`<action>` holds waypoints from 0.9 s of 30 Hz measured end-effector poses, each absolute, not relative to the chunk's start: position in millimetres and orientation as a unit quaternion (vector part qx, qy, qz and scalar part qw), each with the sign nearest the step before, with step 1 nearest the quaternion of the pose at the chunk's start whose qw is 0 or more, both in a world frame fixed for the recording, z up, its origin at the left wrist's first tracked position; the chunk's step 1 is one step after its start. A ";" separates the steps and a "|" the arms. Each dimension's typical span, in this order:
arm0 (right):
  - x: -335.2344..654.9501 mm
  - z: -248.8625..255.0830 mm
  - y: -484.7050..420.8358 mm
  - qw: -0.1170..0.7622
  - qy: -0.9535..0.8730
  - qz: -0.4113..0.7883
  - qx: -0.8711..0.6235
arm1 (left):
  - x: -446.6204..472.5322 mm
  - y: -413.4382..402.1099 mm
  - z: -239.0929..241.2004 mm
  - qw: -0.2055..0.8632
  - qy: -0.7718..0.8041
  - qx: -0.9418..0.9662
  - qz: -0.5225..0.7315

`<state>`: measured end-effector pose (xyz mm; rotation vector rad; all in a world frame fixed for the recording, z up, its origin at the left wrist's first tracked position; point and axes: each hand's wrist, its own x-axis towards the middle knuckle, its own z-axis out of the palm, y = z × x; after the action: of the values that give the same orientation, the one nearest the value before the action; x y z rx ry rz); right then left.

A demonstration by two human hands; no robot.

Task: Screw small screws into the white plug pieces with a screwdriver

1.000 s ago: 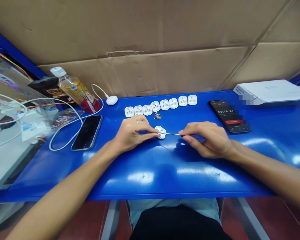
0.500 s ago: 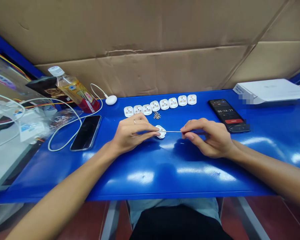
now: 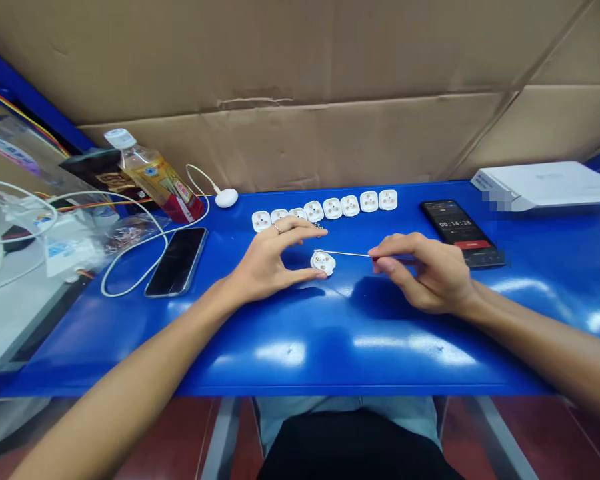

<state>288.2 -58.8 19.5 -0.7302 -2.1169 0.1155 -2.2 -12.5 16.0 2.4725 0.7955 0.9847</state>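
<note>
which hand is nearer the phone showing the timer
Right: the right hand is just left of the phone, toward the person; the left hand is much farther left, at the round white piece.

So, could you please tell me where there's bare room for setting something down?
The blue table is bare between the hands and front edge, and right of the timer phone, before the white box. Crowded: left side, with bottle, cable and other phone; rear middle, with lined-up white pieces.
</note>
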 end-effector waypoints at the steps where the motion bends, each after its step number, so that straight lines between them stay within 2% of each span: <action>1: 288.1 19.6 -58.6 0.434 -0.848 0.027 -0.302 | -2.9 -11.7 15.2 0.199 0.302 0.874 0.326; 8: 286.8 22.2 -58.9 0.387 -0.872 -0.030 -0.297 | -3.7 -9.5 7.8 0.266 0.349 0.861 0.258; 27: 286.6 23.2 -58.5 0.352 -0.891 -0.011 -0.286 | -1.6 -11.9 10.0 0.252 0.338 0.864 0.275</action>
<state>286.6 -58.5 23.2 -0.7390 -2.3062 -0.0298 -1.6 -11.9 10.0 2.3498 0.9186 0.7481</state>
